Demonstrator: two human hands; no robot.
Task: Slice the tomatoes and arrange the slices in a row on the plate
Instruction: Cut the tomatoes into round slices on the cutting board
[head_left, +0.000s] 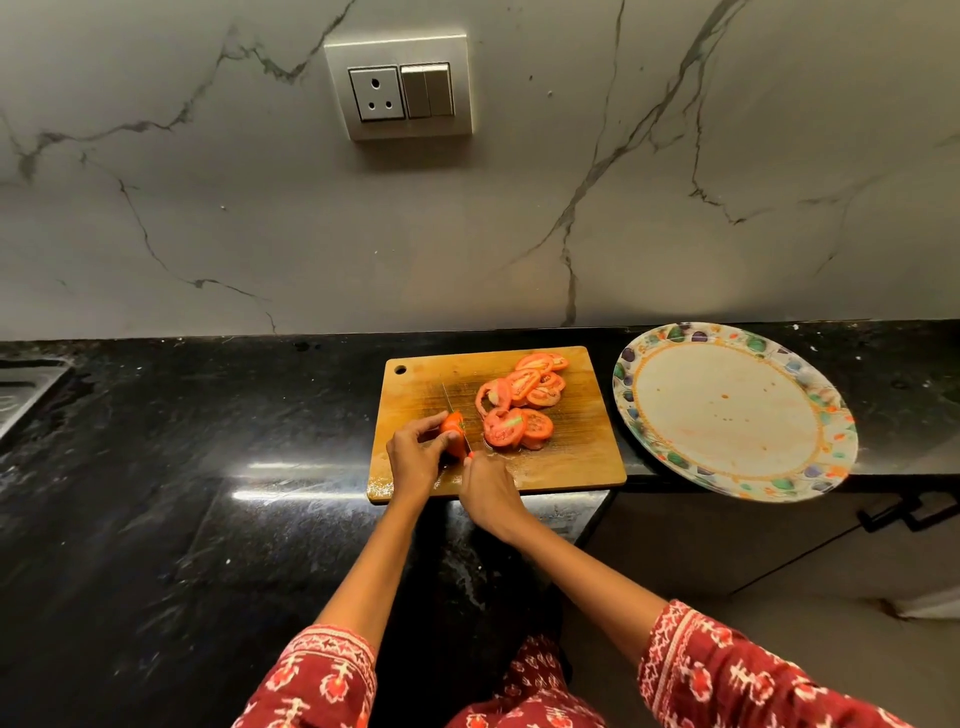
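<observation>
She is down to the last stub of the red tomato (453, 435), pinched under the curled fingers of her left hand (415, 457) near the left edge of the rectangular wooden cutting board (571, 457). Her right hand (488, 491) is wrapped round the handle of the thin-bladed knife (453, 410), whose blade runs right alongside that stub. I'd worry about those fingertips: so little fruit is left that the blade sits nearly against them, and the board looks wet with juice, so the piece could skid.

The cut red tomato slices (522, 402) lie in two loose overlapping heaps on the middle and far side of the board; none is on the round white plate with a fruit-patterned rim (810, 405) yet. That plate bothers me too: it rests to the right on the black polished stone desk (208, 467) with its near edge jutting past the edge, so a heavy press there could tip it.
</observation>
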